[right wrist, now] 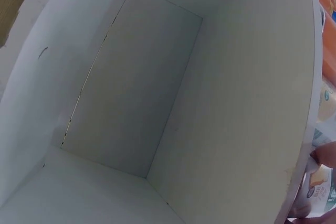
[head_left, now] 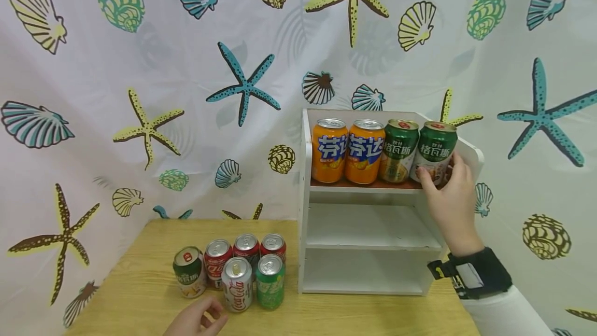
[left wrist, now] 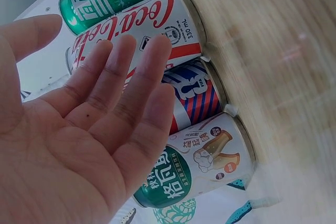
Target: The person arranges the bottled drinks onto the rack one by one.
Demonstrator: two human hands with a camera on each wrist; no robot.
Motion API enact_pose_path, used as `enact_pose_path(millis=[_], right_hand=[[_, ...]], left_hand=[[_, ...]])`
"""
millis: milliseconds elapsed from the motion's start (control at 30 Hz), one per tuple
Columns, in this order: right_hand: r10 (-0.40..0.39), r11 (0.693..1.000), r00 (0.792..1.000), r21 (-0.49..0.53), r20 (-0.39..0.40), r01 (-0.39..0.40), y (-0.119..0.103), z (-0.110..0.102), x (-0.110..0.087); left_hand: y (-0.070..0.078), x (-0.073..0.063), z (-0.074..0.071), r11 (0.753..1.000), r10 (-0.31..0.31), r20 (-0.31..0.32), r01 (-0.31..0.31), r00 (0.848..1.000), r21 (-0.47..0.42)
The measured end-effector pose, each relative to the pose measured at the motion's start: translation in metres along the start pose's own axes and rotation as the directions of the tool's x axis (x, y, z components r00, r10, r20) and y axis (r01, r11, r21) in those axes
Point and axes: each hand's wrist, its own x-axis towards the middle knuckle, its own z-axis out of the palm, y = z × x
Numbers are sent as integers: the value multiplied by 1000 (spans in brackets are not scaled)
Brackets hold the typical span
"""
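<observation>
My right hand (head_left: 450, 204) grips the low side of a green-and-white can (head_left: 436, 144) at the right end of the shelf unit's top level. That can leans slightly, its top to the right. Left of it stand a green-and-gold can (head_left: 398, 149) and two orange soda cans (head_left: 329, 152). Low in the head view, my left hand (head_left: 198, 318) hovers in front of the cans on the table, fingers loosely bent and holding nothing. Nearest to it is a white Coca-Cola can (head_left: 237, 285); a green-and-white can (head_left: 189, 272) and a green soda can (head_left: 270, 281) stand on either side.
Red cans (head_left: 218, 262) stand behind the front cans on the wooden table (head_left: 135, 284). To the right is the white shelf unit (head_left: 304, 232), with a middle shelf (head_left: 368, 224) and a bottom shelf (head_left: 364, 271). A seashell-patterned curtain (head_left: 186, 66) hangs behind.
</observation>
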Motion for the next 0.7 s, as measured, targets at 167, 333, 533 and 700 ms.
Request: enact_pose_path(millis=[167, 333, 533, 700], right_hand=[[-8, 1000, 1000, 12, 23, 7, 0, 0, 0], [-25, 1000, 999, 13, 46, 24, 1, -1, -2], [-27, 1000, 997, 2, 74, 27, 1, -2, -3], [-41, 999, 996, 21, 84, 40, 3, -4, -2]], left_hand=[[-1, 0, -1, 1000, -21, 11, 21, 1000, -7], [-3, 1, 0, 1000, -26, 12, 26, 1000, -7], [-4, 0, 0, 1000, -5, -1, 5, 1000, -12], [-4, 0, 0, 1000, -11, -6, 11, 1000, -19]])
